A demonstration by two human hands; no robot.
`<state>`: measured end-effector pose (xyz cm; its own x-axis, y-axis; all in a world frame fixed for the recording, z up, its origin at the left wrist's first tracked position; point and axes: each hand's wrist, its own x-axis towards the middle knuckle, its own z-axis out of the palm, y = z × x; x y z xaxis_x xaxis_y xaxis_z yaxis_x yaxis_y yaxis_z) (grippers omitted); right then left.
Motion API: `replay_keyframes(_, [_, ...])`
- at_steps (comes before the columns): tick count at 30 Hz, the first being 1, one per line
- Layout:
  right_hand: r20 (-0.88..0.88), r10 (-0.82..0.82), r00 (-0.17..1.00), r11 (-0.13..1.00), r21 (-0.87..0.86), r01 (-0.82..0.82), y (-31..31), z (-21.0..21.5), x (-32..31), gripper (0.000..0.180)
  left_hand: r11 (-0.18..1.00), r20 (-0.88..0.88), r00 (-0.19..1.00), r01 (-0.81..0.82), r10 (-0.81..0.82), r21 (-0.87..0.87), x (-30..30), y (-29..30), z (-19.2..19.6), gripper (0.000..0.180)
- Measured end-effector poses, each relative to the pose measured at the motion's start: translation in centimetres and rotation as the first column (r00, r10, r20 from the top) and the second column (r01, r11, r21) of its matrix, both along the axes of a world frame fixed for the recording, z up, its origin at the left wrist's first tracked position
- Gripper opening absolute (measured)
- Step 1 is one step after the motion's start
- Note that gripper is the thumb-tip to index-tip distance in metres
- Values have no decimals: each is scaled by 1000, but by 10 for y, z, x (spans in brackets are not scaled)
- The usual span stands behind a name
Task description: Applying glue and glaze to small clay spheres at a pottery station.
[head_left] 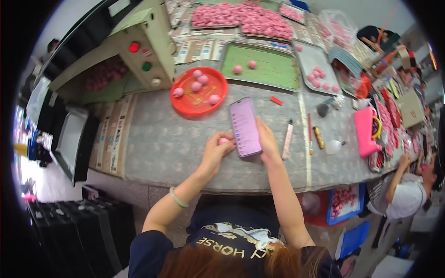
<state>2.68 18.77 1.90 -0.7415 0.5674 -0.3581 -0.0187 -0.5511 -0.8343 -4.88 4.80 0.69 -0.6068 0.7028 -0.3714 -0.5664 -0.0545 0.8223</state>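
My right hand [267,142] is wrapped round the right edge of a smartphone [245,127], which is tilted up with its lit screen facing me. My left hand [213,154], with a pale bangle on its wrist, is closed on a small pink ball [223,140] just left of the phone's lower part. The fingers partly hide that ball. Beyond my hands, a round red dish [186,107] on the grey-covered table [162,153] holds several similar pink balls [196,86]. Right of the phone lie a pink-and-white pen-like tube [288,141] and a small red piece [276,100].
A green-lined tray [264,78] with two balls and a metal tray [303,62] with several stand farther back. Heaped trays of pink pieces [241,18] fill the far end. A control box [148,51] stands left, a pink holder [364,132] right. People sit beyond.
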Motion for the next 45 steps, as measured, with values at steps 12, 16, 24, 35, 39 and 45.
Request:
replay_keyframes(12, [-691,-149,707,760,-538,-366,-17,-18,62,58,995,-395,917,83,-54,56,47,-16,32,13])
replay_keyframes(16, [-655,-122,745,793,-515,-324,-22,-6,85,75,995,-224,975,22,0,96,36,-9,57,15])
replay_keyframes(24, [-657,-34,753,845,-421,-329,-37,23,95,81,972,-85,983,177,-166,154,15,39,80,31])
replay_keyframes(35, [-668,-85,740,824,-465,-325,-32,32,77,82,990,-135,984,122,-113,66,-5,44,82,36])
replay_keyframes(39, [-692,-169,701,738,-561,-376,-26,42,60,78,991,-16,995,104,-103,89,-10,30,81,41])
replay_keyframes(45, [-716,-119,687,724,-537,-433,-10,49,34,73,979,-43,984,176,-172,100,2,14,79,47])
